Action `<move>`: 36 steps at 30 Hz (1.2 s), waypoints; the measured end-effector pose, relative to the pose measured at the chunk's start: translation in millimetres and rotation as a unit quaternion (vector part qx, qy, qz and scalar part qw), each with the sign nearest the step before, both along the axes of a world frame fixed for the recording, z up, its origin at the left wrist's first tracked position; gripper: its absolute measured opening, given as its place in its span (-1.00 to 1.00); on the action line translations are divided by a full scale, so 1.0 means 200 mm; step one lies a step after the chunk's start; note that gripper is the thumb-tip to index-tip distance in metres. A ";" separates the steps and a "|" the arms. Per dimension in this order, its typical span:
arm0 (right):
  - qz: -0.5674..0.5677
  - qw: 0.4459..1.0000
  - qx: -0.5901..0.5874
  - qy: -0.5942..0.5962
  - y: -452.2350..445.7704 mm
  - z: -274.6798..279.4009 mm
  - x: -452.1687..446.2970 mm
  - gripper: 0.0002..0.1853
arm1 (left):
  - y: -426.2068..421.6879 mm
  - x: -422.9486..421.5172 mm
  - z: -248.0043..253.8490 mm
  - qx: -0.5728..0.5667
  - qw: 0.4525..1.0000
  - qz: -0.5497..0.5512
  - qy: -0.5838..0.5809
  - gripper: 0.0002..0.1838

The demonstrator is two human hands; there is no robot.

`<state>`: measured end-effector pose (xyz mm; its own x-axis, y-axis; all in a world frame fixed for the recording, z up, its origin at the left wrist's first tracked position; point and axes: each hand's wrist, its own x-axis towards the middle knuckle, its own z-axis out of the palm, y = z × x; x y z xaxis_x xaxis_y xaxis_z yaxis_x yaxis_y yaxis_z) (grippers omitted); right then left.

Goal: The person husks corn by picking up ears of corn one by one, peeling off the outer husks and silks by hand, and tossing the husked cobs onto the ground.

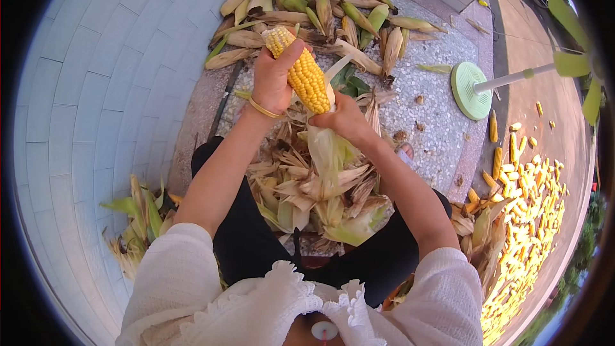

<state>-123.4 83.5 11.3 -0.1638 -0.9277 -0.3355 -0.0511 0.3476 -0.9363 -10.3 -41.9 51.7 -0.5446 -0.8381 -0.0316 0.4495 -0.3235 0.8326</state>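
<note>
A yellow corn cob [300,74] with its kernels bare is held between both hands, tilted with its tip toward the upper left. My left hand [274,79] is wrapped round the upper part of the cob. At the lower end, my right hand [346,117] grips the cob's base and the peeled husk [328,154], which hangs down below it. Loose husks [301,186] lie in a heap between the legs, under the hands.
Unhusked corn ears [327,16] are piled on the speckled floor ahead. A green fan [473,90] stands at the right. Many bare cobs [528,218] cover the ground at the far right. A tiled wall [96,90] rises on the left, with more husks [144,218] beside it.
</note>
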 end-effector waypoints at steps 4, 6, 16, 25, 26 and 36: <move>-0.099 0.992 -0.005 0.077 -0.03 -0.04 0.04 -0.49 | -0.03 -0.02 -0.08 0.026 0.999 -0.003 0.026 -0.52; -0.101 0.987 0.010 0.120 -0.04 0.00 0.06 -0.53 | 0.06 -0.06 -0.12 -0.007 0.997 0.042 -0.064 -0.38; 0.141 0.911 -0.107 0.373 0.14 0.04 0.24 -0.76 | 0.04 0.05 -0.13 0.071 0.972 -0.145 -0.171 -0.54; 0.359 0.807 -0.167 0.439 0.33 -0.07 0.22 -0.06 | 0.01 0.15 -0.16 0.160 0.950 -0.242 -0.119 -0.50; 0.361 0.805 -0.169 0.439 0.31 -0.03 0.19 -0.06 | 0.01 0.13 -0.19 0.099 0.976 -0.167 -0.103 -0.49; -0.081 0.967 -0.048 0.238 0.07 0.09 -0.02 -0.75 | 0.14 0.05 -0.15 -0.033 0.977 -0.121 -0.171 -0.47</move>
